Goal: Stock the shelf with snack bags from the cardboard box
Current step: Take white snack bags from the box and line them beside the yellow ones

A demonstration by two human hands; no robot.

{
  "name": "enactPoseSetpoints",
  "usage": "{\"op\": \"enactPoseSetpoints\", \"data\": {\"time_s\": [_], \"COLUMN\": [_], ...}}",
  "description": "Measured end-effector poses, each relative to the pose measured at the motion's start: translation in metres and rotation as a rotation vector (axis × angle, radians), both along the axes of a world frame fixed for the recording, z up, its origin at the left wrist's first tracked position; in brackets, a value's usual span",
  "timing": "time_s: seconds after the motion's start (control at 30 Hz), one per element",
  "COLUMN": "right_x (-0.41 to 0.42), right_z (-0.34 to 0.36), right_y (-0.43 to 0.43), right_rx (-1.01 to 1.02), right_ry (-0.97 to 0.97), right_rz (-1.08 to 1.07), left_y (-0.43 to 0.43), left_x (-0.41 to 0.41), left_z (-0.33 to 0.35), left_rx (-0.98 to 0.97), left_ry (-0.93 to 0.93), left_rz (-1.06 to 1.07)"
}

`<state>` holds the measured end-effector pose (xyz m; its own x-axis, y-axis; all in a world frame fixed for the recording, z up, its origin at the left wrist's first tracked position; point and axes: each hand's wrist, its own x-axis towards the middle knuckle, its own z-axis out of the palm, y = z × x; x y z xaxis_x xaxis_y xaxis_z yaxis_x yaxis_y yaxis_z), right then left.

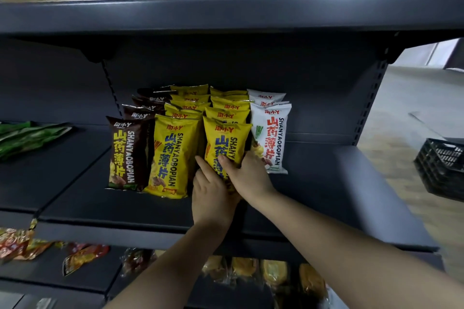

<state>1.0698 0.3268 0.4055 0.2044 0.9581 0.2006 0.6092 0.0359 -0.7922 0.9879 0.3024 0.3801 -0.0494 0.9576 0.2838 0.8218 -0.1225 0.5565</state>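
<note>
I count four rows of snack bags on the middle shelf. From the left, that is four brown bags, five yellow bags, five more yellow in the third row and three white bags, seventeen showing in all. Two hands, left hand and right hand, are on one front yellow bag. One black crate stands on the floor at right. The lower shelf shows four yellow packs. The green bags at far left are too blurred to count.
</note>
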Motion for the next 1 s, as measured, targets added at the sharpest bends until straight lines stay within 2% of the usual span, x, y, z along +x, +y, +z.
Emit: {"op": "enactPoseSetpoints", "data": {"time_s": [0.07, 0.17, 0.23, 0.3, 0.4, 0.53, 0.67, 1.0], "right_x": [0.005, 0.023, 0.037, 0.05, 0.064, 0.069, 0.076, 0.087], "right_z": [0.006, 0.007, 0.004, -0.002, -0.013, -0.018, -0.015, -0.009], "right_y": [-0.01, -0.023, -0.026, -0.022, -0.018, -0.012, -0.003, -0.017], "right_rx": [0.014, 0.077, 0.082, 0.01, -0.084, -0.087, -0.084, -0.043], "right_ry": [-0.082, -0.239, -0.211, -0.182, -0.246, -0.367, -0.391, -0.305], "right_rz": [-0.027, -0.259, -0.325, -0.302, -0.212, -0.222, -0.251, -0.183], "left_y": [-0.003, -0.004, -0.005, -0.005, -0.004, -0.001, 0.0, -0.004], "left_x": [0.0, 0.001, 0.002, 0.003, 0.003, 0.004, 0.005, 0.004], "left_z": [0.001, 0.001, -0.001, -0.002, -0.004, -0.005, -0.006, -0.005], "left_rx": [-0.031, -0.017, 0.014, 0.038, 0.046, 0.067, 0.068, 0.14], "left_ry": [0.026, 0.053, 0.081, 0.101, 0.109, 0.094, 0.073, 0.03], "left_rz": [0.016, 0.049, 0.071, 0.082, 0.094, 0.114, 0.105, 0.076]}}
